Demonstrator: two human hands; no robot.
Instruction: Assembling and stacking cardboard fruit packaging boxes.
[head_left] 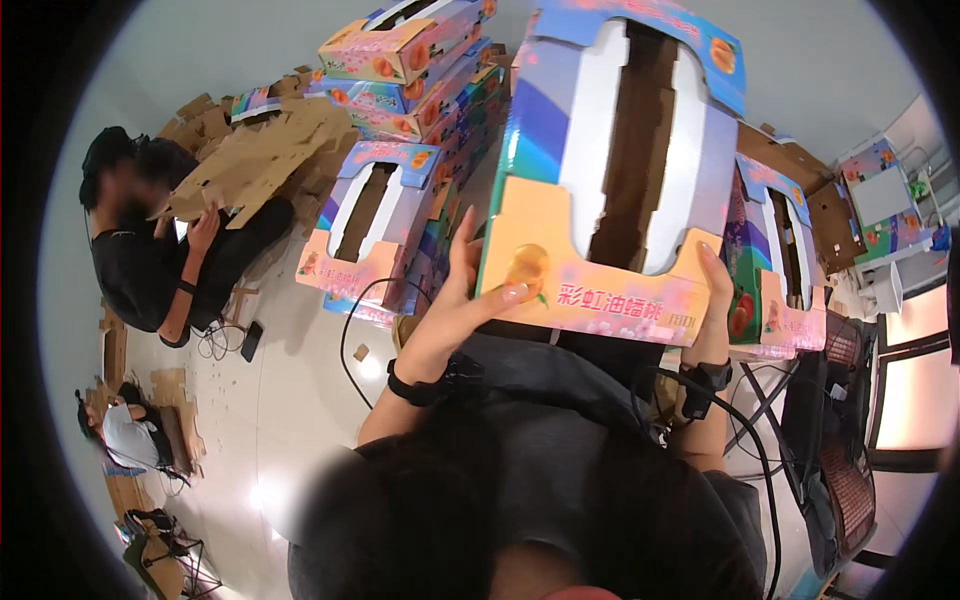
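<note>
A colourful fruit carton (620, 285) is held up in front of me, tilted so that its slotted top faces me. Its front panel is orange with a peach picture, and the sides are blue, purple and green. White flaps line a long gap in the top, where brown cardboard shows inside. My left hand (455, 305) grips the near left corner, thumb on the front panel and fingers along the side. At the near right corner, my right hand (714, 285) holds the carton, most of its fingers hidden behind it.
Similar cartons form a tall stack (400, 90) behind on the left, and another carton (780, 260) stands at right. A person (140, 240) sits at left with a flat cardboard sheet (265, 160). Black cables (765, 470) hang by my body. A folding chair (840, 440) is at right.
</note>
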